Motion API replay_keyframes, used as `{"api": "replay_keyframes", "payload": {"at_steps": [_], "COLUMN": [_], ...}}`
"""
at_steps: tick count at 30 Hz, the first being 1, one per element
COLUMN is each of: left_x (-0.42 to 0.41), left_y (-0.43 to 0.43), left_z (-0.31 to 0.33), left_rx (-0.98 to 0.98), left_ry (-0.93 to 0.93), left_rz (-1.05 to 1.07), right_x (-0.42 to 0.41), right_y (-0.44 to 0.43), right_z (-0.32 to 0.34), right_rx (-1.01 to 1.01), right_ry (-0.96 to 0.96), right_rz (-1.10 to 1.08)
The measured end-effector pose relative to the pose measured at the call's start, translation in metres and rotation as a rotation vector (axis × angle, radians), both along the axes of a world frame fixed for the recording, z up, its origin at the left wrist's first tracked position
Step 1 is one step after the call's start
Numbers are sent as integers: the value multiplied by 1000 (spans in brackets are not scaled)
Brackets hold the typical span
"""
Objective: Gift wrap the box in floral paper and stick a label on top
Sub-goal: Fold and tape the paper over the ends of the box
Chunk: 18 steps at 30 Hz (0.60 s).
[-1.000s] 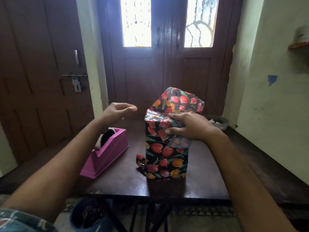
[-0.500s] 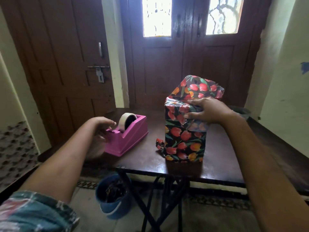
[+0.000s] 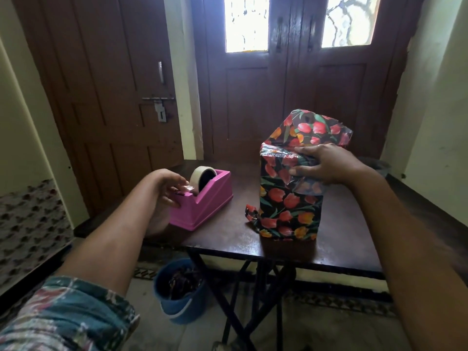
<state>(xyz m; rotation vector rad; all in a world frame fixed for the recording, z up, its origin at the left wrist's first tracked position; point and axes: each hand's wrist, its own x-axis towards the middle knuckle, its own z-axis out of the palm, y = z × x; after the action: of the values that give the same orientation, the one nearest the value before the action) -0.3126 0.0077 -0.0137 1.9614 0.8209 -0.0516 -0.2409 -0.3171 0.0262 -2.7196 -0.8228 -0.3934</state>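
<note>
An upright box wrapped in black floral paper (image 3: 288,203) stands on the dark wooden table (image 3: 342,239). Loose paper (image 3: 311,127) sticks up behind its top. My right hand (image 3: 326,164) presses a folded flap down over the top front edge, fingers spread across the paper. A pink tape dispenser (image 3: 205,201) with a roll of tape (image 3: 201,176) sits to the left. My left hand (image 3: 169,186) is at the dispenser's cutter end, fingertips pinching the tape end there. No label is in view.
A blue bin (image 3: 177,290) with dark scraps stands on the floor under the table's left side. Brown doors (image 3: 253,97) close off the back. A patterned surface (image 3: 27,224) lies at far left, a pale wall (image 3: 435,97) at right.
My left hand dropped from mid-air above the table to the dispenser's cutter end and took the tape end. The view swung left. My right hand kept holding the flap.
</note>
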Motion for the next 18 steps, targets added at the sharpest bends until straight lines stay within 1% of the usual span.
{"api": "replay_keyframes", "payload": {"at_steps": [3, 5, 8, 12, 15, 18], "left_x": [-7, -11, -16, -28, -34, -38], "left_y": [-5, -7, -7, -1, 4, 5], "left_z": [-7, -9, -13, -31, -51, -61], "left_rx": [4, -34, -145, -344, -451, -580], "left_ry": [-156, -259, -431, -627, -708, -741], "left_rz": [81, 133, 191, 284, 334, 383], "right_x": [0, 0, 1, 4, 5, 5], "right_y": [1, 1, 1, -1, -1, -2], "right_z": [-1, -1, -1, -1, -2, -2], "right_rx": [13, 15, 15, 33, 33, 46], "right_ry": [-3, 2, -3, 11, 15, 27], "right_rz": [3, 6, 4, 4, 8, 12]}}
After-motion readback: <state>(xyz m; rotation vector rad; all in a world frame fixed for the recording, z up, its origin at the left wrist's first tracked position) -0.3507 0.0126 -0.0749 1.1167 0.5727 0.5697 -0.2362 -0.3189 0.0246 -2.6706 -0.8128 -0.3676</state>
